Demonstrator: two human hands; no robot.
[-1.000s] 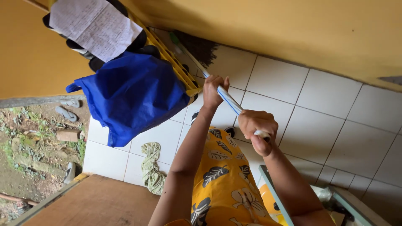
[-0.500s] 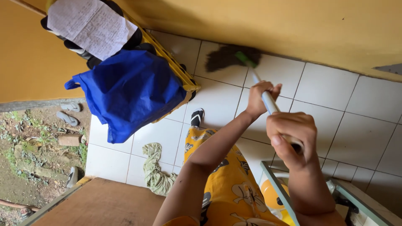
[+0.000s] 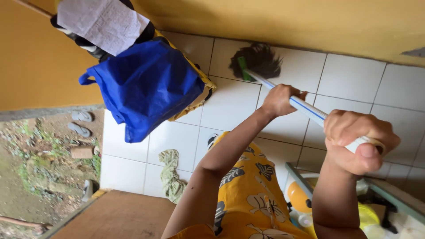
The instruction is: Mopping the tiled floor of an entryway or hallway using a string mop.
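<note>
Both hands are closed around a broom handle, a white shaft with a blue stripe: the left hand is wrapped round it partway down, and the right hand is clenched over its upper end, thumb pressed on top, so that the tip of the shaft is hidden in the fist. From the right hand the handle's long axis is seen to run away and down toward the floor, passing through the left hand and ending in a green collar and a dark bristle head. That head is laid on the white floor tiles just beside the foot of the yellow wall. The left hand is thus the nearer of the two to the bristles, and the right is the farther (it is held close under the camera). A blue bag is hung against a yellow crate-like rack, well apart from the bristles, with a white sheet of paper above it. A greenish rag is left crumpled on the tiles near a brown wooden surface. A yellow leaf-patterned garment is worn by the person, and sandals are seen on the bare ground beyond the tiled edge.
</note>
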